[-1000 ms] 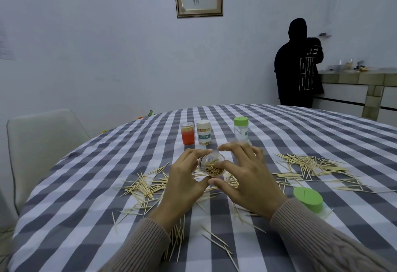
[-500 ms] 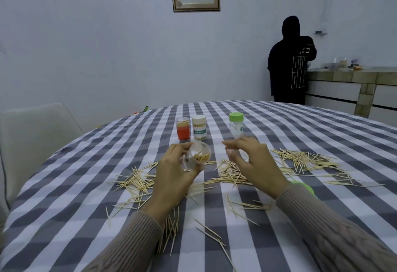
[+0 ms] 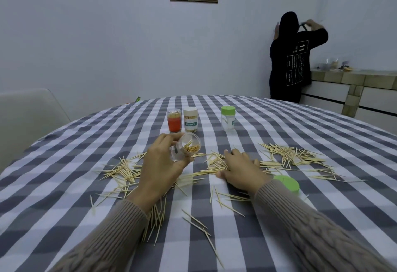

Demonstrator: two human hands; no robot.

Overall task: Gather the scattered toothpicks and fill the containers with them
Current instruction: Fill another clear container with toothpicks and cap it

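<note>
My left hand (image 3: 160, 166) holds a clear open jar (image 3: 186, 149), tilted with its mouth toward me, and toothpicks lie in its bottom. My right hand (image 3: 241, 169) rests palm down on a heap of toothpicks (image 3: 214, 162) in the middle of the table, fingers spread over them. More toothpicks (image 3: 290, 155) lie scattered to the right, others (image 3: 122, 170) to the left, and some near my sleeves. The jar's green lid (image 3: 286, 184) lies beside my right wrist.
At the back stand an orange jar (image 3: 174, 120), a white-capped toothpick jar (image 3: 190, 119) and a clear jar with a green lid (image 3: 228, 118). A checked cloth (image 3: 64, 185) covers the round table. A pale chair (image 3: 28, 117) is at left. A person in black (image 3: 290, 61) stands by a counter.
My right hand left the jar's mouth and dropped onto the toothpick heap on the table. My left hand keeps the jar, shifted slightly left. The person at the back raised both arms.
</note>
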